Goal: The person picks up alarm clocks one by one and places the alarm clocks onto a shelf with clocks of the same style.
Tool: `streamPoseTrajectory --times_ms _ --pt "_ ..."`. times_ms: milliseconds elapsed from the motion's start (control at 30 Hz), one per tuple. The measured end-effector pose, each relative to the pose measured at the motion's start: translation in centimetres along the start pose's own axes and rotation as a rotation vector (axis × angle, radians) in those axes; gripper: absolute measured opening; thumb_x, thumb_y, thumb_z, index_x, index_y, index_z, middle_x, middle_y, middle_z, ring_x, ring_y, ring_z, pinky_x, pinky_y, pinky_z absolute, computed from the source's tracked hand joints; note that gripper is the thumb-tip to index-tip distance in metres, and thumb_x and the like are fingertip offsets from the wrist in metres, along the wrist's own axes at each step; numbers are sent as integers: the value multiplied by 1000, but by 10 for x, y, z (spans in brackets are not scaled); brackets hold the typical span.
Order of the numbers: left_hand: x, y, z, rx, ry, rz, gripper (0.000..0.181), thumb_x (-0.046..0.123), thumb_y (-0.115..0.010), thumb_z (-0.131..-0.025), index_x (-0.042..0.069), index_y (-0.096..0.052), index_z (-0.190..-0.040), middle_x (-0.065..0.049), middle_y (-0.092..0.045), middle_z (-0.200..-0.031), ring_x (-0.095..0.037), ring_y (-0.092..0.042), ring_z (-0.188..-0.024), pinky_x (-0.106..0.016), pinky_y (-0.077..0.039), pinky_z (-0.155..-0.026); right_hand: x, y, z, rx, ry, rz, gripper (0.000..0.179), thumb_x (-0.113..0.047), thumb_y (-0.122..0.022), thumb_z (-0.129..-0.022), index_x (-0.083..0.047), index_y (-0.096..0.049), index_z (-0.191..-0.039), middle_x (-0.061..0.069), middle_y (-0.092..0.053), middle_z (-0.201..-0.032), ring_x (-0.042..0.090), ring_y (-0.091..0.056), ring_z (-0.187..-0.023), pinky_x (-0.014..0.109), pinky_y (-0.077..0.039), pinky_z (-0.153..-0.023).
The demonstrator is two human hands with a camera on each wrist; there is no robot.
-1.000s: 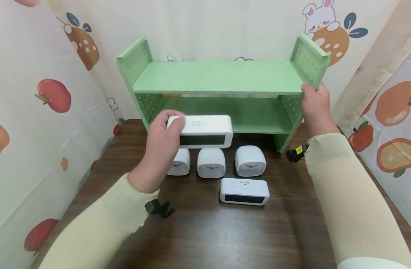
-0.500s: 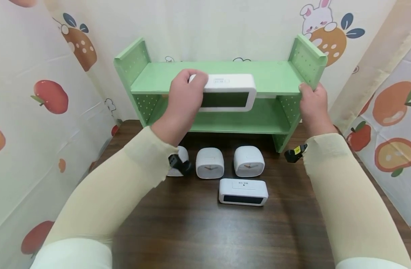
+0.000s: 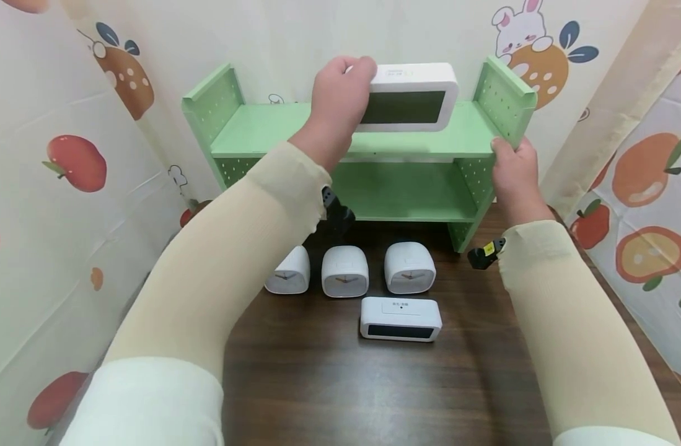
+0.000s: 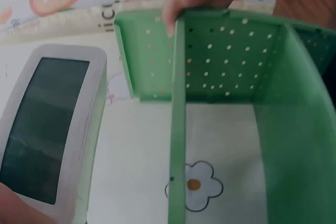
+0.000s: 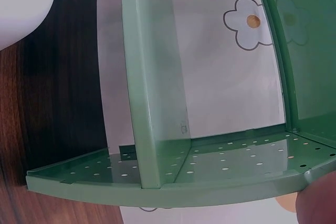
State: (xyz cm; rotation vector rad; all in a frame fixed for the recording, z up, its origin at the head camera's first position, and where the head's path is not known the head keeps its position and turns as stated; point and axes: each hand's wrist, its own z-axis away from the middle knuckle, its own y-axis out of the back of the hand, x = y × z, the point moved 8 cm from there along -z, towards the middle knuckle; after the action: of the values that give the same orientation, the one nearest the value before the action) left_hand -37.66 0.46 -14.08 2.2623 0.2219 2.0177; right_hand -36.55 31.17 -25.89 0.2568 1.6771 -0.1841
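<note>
My left hand (image 3: 342,102) grips the left end of a white rectangular digital clock (image 3: 412,72), thumb on top. The clock is upright, its dark screen facing me, and overlaps the top shelf of the green two-tier rack (image 3: 273,127) in the head view. In the left wrist view the digital clock (image 4: 46,129) shows at the left, beside the rack's upper board (image 4: 178,129). My right hand (image 3: 515,176) holds the rack's right side panel (image 3: 507,102) near the top shelf's front corner; in the right wrist view only a bit of that hand (image 5: 317,200) shows.
In front of the rack, three rounded white dial clocks, the left (image 3: 290,272), middle (image 3: 344,271) and right (image 3: 409,267), stand in a row on the dark wood table (image 3: 373,396). Nearer me lies another white digital clock (image 3: 400,319). A fruit-patterned curtain (image 3: 83,248) hangs around.
My left hand has raised the digital clock from in front of the lower shelf, up and to the right, to the height of the top shelf. My right hand keeps its hold on the rack.
</note>
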Motion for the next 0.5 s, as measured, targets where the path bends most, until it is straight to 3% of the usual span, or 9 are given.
streamPoseTrajectory --times_ms 200,500 --pt "5 -6 -17 5 10 -12 17 31 -51 -101 19 -61 -107 10 -60 -115 -9 -55 -101 -26 -47 -84 0 1 0 5 3 -7 48 -35 -45 -109 -20 -44 -154 2 -51 -148 14 -49 -131 40 -30 -120" --pt "-21 -17 -32 -15 59 -70 18 34 -52 -102 20 -61 -107 9 -60 -117 -10 -55 -104 -26 -46 -87 -1 3 1 16 14 36 49 -37 -45 -108 -18 -45 -153 2 -52 -143 13 -50 -125 40 -32 -117"
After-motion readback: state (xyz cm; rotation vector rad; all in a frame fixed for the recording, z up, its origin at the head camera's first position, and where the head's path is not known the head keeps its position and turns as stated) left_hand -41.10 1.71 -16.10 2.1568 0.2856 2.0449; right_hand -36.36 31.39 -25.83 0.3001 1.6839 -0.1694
